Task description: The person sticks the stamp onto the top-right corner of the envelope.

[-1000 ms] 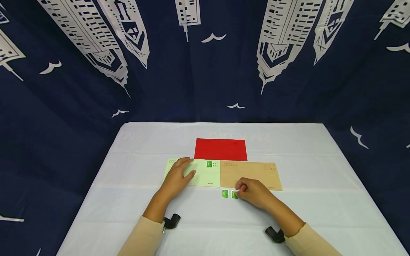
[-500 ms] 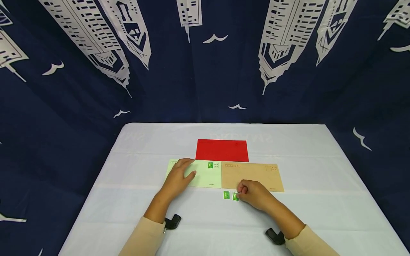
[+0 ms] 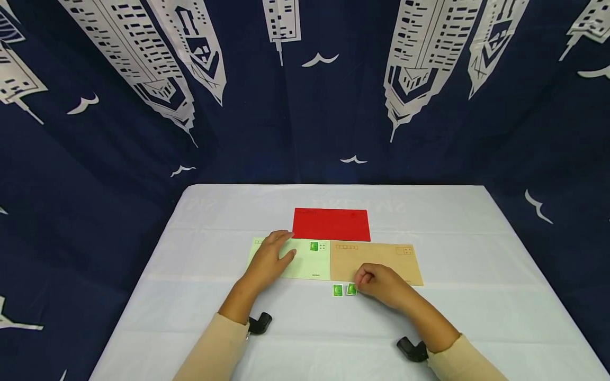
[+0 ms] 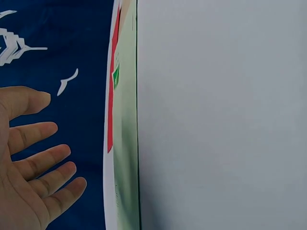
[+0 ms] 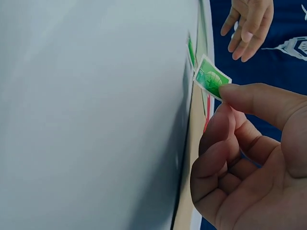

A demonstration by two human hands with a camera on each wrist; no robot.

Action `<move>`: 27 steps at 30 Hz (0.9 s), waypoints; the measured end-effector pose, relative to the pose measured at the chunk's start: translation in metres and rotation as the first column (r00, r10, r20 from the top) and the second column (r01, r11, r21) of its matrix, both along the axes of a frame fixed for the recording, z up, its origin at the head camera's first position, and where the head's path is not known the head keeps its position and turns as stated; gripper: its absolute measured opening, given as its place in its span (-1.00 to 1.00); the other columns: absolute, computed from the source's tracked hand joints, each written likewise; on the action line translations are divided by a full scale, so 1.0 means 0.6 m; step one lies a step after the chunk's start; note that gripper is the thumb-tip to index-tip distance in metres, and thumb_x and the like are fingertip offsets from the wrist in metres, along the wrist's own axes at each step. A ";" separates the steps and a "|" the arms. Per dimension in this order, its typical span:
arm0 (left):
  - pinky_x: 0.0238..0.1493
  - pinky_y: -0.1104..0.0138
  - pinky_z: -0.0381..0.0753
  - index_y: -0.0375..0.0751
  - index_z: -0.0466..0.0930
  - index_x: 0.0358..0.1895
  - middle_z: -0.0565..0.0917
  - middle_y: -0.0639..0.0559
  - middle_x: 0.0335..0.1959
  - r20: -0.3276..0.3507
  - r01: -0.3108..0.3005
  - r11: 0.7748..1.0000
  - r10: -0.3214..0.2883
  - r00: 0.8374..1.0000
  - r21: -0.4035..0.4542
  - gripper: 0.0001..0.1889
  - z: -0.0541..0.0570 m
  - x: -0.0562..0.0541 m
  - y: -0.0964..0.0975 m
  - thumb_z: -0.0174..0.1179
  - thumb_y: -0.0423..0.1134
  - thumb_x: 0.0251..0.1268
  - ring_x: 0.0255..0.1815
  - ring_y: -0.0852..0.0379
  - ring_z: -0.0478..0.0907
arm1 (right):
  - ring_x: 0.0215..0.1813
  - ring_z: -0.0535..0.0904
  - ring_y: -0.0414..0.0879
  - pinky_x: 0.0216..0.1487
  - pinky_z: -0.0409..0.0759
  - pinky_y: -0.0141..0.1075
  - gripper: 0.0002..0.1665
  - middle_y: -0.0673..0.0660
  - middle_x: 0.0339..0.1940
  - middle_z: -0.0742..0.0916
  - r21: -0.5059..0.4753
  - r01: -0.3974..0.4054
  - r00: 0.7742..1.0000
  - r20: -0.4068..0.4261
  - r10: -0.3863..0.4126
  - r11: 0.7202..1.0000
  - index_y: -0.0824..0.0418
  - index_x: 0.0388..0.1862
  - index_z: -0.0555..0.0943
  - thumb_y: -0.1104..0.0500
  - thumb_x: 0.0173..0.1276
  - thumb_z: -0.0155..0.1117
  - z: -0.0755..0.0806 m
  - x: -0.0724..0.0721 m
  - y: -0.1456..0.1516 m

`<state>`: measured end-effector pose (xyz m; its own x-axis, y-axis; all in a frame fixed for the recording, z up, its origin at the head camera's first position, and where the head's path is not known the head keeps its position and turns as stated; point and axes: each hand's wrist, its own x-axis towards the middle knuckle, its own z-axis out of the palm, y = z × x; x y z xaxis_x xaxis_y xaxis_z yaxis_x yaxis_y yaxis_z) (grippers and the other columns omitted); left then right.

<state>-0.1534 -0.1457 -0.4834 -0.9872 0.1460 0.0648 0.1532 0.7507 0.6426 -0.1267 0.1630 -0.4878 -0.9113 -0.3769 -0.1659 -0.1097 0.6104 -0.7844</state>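
Observation:
My right hand (image 3: 381, 286) pinches a small green postage stamp (image 5: 210, 77) between thumb and forefinger, the other fingers curled under. In the right wrist view the stamp is tilted, its white perforated edge facing out. A second stamp (image 3: 338, 290) lies on the white table just left of it. Over the pale green envelope (image 3: 305, 267) hovers my left hand (image 3: 268, 262), fingers spread and holding nothing, hiding part of its left side. That envelope bears a green stamp (image 3: 314, 246) at its upper right. The brown envelope (image 3: 376, 259) lies beside it, just beyond my right hand.
A red envelope (image 3: 331, 224) lies behind the other two. White cloth covers the table (image 3: 324, 344), and a dark blue curtain (image 3: 305, 116) with printed white buildings hangs at its far edge. Black wrist cameras (image 3: 260, 323) sit below both hands.
My right hand has risen slightly, carrying the pinched stamp up off the cloth. My left hand has shifted a little forward and right. The envelopes stay in place.

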 end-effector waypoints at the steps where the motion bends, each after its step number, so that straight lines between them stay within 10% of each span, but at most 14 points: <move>1: 0.52 0.01 0.36 -0.10 0.46 0.44 0.43 -0.02 0.46 -0.003 0.001 1.000 -0.001 1.000 -0.004 -0.47 0.001 -0.002 0.000 0.20 -0.07 0.46 0.52 -0.05 0.34 | -0.36 0.47 -0.19 -0.33 0.45 -0.47 -0.88 0.00 -0.46 0.60 -0.007 0.002 1.000 0.000 -0.002 1.000 0.10 -0.38 0.63 0.30 0.29 0.37 0.001 -0.001 0.001; 27: 0.59 0.05 0.26 -0.09 0.39 0.49 0.36 -0.03 0.53 -0.002 0.074 0.995 -0.074 0.997 -0.060 -0.42 0.011 -0.044 0.018 0.12 0.02 0.50 0.59 -0.04 0.22 | -0.34 0.51 -0.14 -0.35 0.53 -0.44 -0.91 0.10 -0.35 0.66 -0.086 0.156 0.987 -0.032 -0.159 0.984 0.23 -0.18 0.64 0.31 0.34 0.30 0.024 -0.043 0.019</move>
<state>-0.1796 -0.1347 -0.4770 -0.9732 0.2224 0.0582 0.2126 0.7740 0.5964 -0.1525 0.1744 -0.4733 -0.9654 -0.2392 -0.1034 -0.0487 0.5551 -0.8304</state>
